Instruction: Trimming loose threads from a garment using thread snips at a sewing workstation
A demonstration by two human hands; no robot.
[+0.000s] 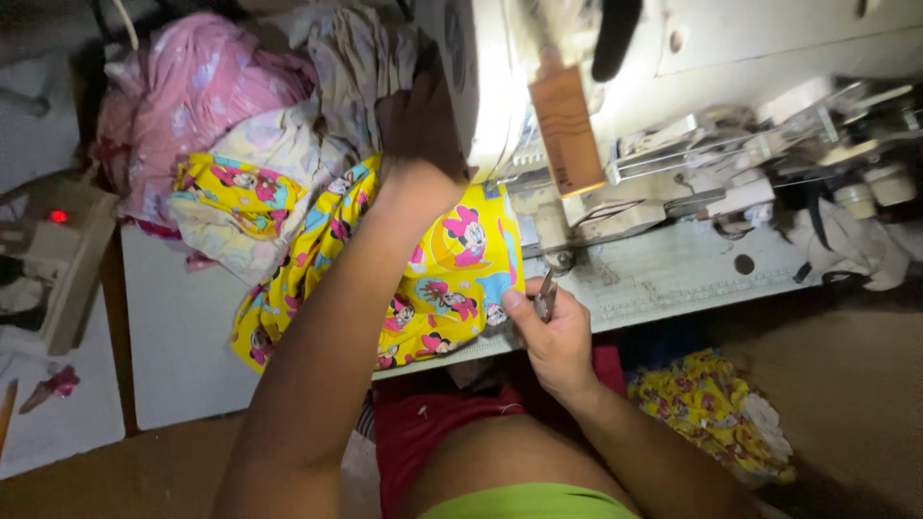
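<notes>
The scene is dim, lit mainly by a lamp on the sewing machine (596,106), which glares on its pale body and the yellow cloth (452,279). Edges sink into shadow; the far left looks soft and grainy.

Yellow printed fabric (452,279): soft matt cloth. Snips (546,296): apparently bare metal, poorly lit. Sewing machine (692,106): smooth, slightly glossy cream casing, metal fittings. Table (183,327): smooth white laminate.

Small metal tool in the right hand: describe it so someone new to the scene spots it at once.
Start at the cream sewing machine and drop to the front edge of its table. There the right hand pinches a small metal tool, possibly snips, beside the yellow cartoon-print fabric. It is the only thin, shiny thing among soft cloth.
</notes>
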